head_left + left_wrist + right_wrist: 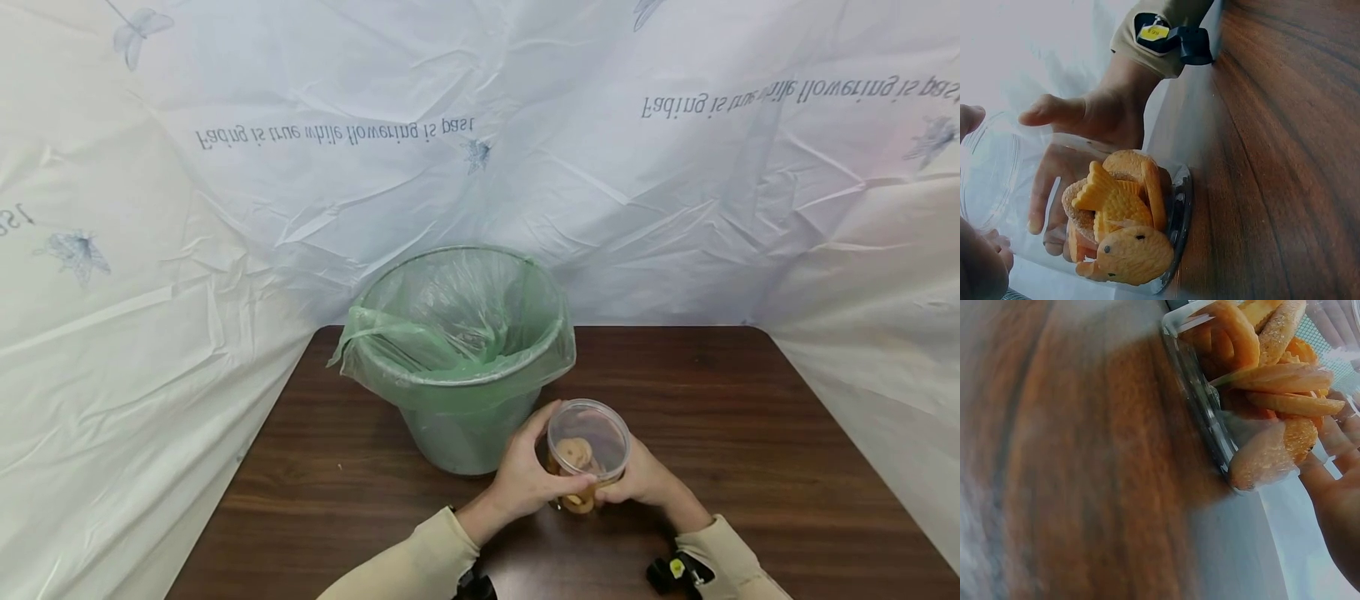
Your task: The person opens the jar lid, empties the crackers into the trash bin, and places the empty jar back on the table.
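Note:
A clear round plastic jar (pixel 600 429) with pale and golden biscuits (pixel 573 452) in its lower part is between my two hands. My left hand (pixel 522 471) grips its left side, with the thumb across the near side. On the right side my right hand (pixel 637 477) holds the jar, its thumb near the left one. The left wrist view shows a fish-shaped biscuit (pixel 1116 200) and a round one with dark specks (pixel 1135 255) through the wall. Several biscuits (pixel 1285 381) lie stacked at odd angles in the right wrist view. Whether a clear lid covers the top, I cannot tell.
A bin (pixel 465 437) lined with a thin green bag (pixel 450 392) stands on the dark wooden table (pixel 322 467), just left of and behind the jar. White printed sheeting (pixel 637 217) hangs behind and on both sides of the table.

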A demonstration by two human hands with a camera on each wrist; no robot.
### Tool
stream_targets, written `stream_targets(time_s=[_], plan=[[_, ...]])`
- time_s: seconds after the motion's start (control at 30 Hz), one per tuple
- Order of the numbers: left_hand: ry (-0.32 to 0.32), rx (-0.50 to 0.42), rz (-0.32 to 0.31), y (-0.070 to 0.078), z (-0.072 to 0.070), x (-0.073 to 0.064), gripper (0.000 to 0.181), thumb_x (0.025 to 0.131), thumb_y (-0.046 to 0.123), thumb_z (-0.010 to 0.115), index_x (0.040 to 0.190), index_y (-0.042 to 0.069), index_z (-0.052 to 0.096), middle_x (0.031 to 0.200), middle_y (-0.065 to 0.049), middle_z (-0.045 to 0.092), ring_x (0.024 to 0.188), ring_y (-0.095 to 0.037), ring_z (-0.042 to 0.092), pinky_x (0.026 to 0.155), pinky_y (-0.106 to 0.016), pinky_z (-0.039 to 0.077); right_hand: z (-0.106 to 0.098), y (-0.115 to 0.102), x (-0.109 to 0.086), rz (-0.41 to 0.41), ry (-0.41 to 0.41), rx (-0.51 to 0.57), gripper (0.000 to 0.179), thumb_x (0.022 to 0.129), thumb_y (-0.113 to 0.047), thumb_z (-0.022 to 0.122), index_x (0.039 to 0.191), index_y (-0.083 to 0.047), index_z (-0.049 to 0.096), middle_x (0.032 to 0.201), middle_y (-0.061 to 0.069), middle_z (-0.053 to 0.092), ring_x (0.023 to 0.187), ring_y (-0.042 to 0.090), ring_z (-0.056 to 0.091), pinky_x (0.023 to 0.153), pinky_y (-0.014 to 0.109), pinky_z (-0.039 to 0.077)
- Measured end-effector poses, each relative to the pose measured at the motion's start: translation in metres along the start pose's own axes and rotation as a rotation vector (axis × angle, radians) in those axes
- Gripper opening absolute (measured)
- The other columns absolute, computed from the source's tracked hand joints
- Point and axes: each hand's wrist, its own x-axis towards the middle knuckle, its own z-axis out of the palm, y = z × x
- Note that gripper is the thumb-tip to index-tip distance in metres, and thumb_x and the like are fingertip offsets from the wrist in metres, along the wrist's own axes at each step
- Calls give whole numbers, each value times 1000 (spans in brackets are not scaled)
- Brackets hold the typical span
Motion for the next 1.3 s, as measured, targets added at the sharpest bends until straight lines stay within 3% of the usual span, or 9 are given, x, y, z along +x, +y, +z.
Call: stream_targets(time_s=[0.4, 0.67, 0.9, 1.03, 1.3], plan=[[104, 118, 2, 5, 4, -4, 90, 68, 32, 89, 144, 17, 43, 131, -8, 60, 115, -26, 60, 99, -38, 47, -1, -3, 3, 2, 13, -54, 100, 61, -5, 88, 144, 3, 34, 127, 32, 50, 116, 17, 56, 98, 24, 45], [129, 69, -32, 9, 9, -4, 86, 68, 34, 88, 141, 13, 46, 130, -9, 60, 112, -29, 61, 97, -46, 47, 0, 0, 2, -1, 14, -24, 98, 60, 2, 85, 143, 5, 33, 126, 35, 49, 115, 18, 56, 98, 25, 45], [136, 35, -57, 12, 11, -5, 85, 68, 33, 89, 140, 13, 47, 129, -10, 60, 110, -31, 61, 94, -42, 50, 1, 1, 1, -16, 5, 14, 97, 64, -3, 86, 143, 7, 32, 126, 37, 47, 114, 21, 56, 96, 27, 47], [129, 3, -87, 13, 12, -6, 85, 68, 31, 89, 139, 14, 47, 130, -8, 59, 112, -32, 60, 94, -42, 49, 2, -1, 0, -7, 8, -5, 96, 65, -5, 87, 143, 6, 33, 126, 35, 49, 113, 19, 57, 96, 27, 47], [131, 7, -88, 13, 14, -6, 84, 69, 32, 88, 140, 14, 46, 130, -8, 58, 113, -31, 59, 95, -45, 48, 1, -2, -1, 25, 23, -88, 98, 64, -10, 89, 144, -1, 34, 128, 26, 52, 113, 17, 57, 95, 26, 46]])
